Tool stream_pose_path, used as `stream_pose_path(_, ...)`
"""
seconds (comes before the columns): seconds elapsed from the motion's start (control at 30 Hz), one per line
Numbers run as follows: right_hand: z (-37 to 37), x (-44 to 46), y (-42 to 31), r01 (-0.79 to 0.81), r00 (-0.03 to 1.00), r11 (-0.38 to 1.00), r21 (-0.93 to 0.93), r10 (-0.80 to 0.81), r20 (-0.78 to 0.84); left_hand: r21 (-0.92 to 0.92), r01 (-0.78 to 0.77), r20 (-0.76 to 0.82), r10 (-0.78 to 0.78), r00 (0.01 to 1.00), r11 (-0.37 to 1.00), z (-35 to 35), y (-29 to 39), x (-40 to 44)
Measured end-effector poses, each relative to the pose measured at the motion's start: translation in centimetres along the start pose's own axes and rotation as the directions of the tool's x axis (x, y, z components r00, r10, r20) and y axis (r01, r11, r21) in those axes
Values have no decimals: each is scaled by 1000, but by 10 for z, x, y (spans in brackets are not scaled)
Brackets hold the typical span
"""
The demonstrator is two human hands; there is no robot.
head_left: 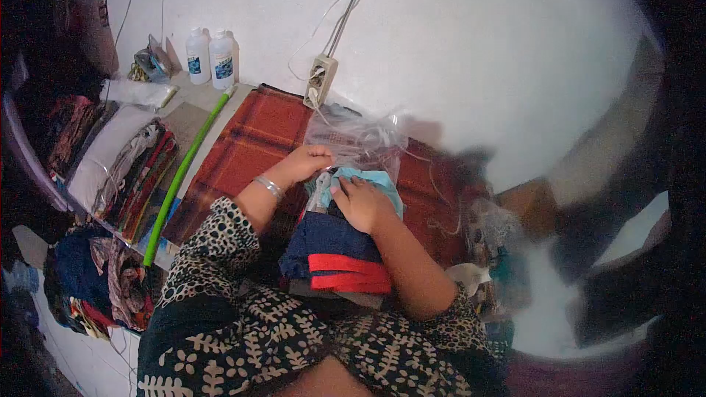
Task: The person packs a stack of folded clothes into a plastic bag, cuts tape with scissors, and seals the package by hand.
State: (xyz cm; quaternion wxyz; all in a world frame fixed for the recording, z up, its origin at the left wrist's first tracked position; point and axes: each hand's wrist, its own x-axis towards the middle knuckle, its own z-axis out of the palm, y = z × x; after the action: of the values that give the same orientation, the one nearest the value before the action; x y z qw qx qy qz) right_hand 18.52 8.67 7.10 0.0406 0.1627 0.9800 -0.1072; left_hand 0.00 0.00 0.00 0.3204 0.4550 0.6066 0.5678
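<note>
A stack of folded clothes [334,239] lies in front of me, dark blue with red bands towards me and light blue cloth [382,182] at its far end. A clear plastic bag [353,136] spreads around that far end. My left hand [307,164] is closed, its fingers curled on the bag's left edge; the fingertips are partly hidden. Flat on top of the light blue part rests my right hand [362,204], fingers stretched forward and holding nothing.
Under the stack is a red-brown plaid cloth [254,136]. A green stick [187,173] lies to the left, beside piles of folded clothes [121,158]. At the back stand two white bottles [221,59], an iron [153,60] and a power strip [321,81] with cables.
</note>
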Motion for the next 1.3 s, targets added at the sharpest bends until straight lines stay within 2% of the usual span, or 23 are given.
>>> stream_pose_path(0.07, 2, 2, -5, 15, 1000, 1000, -16, -15, 20, 250, 95, -78, -77, 994, 964, -3, 17, -14)
stream_pose_path(0.1, 1, -1, 0, 12, 1000, 1000, 2, -12, 23, 259, 108, -71, -92, 993, 960, 1, 23, -13)
stream_pose_path(0.17, 1, 1, 2, 25, 999, 1000, -17, -25, 29, 531, -28, -36, 55, 998, 847, 3, 30, -8)
stream_pose_path(0.3, -7, 0, 0, 6, 997, 999, -33, -3, 82, 607, -109, -42, 169, 985, 787, 30, 42, 14)
stream_pose_path(0.37, -1, 0, 6, 49, 996, 999, -21, -51, -70, 546, -87, -98, 167, 981, 833, 42, 50, 17)
stream_pose_path(0.4, 1, -1, 7, 46, 996, 999, -23, -48, -78, 549, -96, -93, 174, 980, 830, 47, 54, 15)
stream_pose_path(0.5, 3, -5, 11, 52, 986, 993, 109, -33, -163, 599, -108, -42, 166, 985, 793, 52, 66, 10)
stream_pose_path(0.57, -7, -6, 17, 54, 996, 949, 311, -30, -82, 707, -20, 70, -42, 997, 707, 46, 77, 10)
stream_pose_path(0.6, -14, -5, 26, 57, 995, 946, 320, -29, -92, 716, -22, 74, -44, 996, 697, 46, 80, 11)
stream_pose_path(0.67, -34, -4, 51, 270, 963, 801, 535, -238, -130, 726, 36, -9, -43, 999, 686, 51, 83, 13)
stream_pose_path(0.7, -35, 7, 67, 270, 963, 798, 539, -236, -133, 730, 36, -6, -45, 999, 683, 54, 89, 12)
stream_pose_path(0.77, -25, 34, 97, 233, 964, 885, 402, -156, -215, 780, 149, -128, -78, 989, 608, 66, 105, 8)
stream_pose_path(0.8, -27, 38, 98, 229, 965, 885, 406, -152, -212, 779, 149, -124, -82, 989, 609, 71, 106, 7)
stream_pose_path(0.87, -32, 48, 100, 171, 976, 980, 102, -154, -156, 789, 171, -122, -122, 985, 590, 76, 111, 10)
stream_pose_path(0.9, -31, 48, 95, 170, 975, 980, 101, -152, -165, 793, 165, -120, -115, 986, 587, 77, 103, 13)
stream_pose_path(0.97, -21, 44, 75, 90, 970, 992, -85, -107, -219, 804, 80, -149, 70, 986, 589, 80, 69, 18)
stream_pose_path(1.0, -18, 41, 65, -9, 970, 996, -84, -12, -241, 809, 74, -143, 74, 987, 583, 80, 60, 17)
stream_pose_path(1.1, -8, 42, 69, -6, 959, 1000, -7, 4, -285, 786, 72, -187, 124, 975, 614, 79, 50, 14)
stream_pose_path(1.17, -5, 45, 71, 10, 943, 999, -32, -20, -331, 782, -5, -155, 202, 967, 624, 80, 51, 14)
stream_pose_path(1.23, -5, 43, 70, 19, 929, 998, -56, -38, -368, 778, 10, -148, 168, 975, 629, 81, 58, 11)
stream_pose_path(1.3, -7, 41, 69, -86, 875, 996, -20, 66, -479, 775, 19, -139, 141, 980, 631, 82, 59, 10)
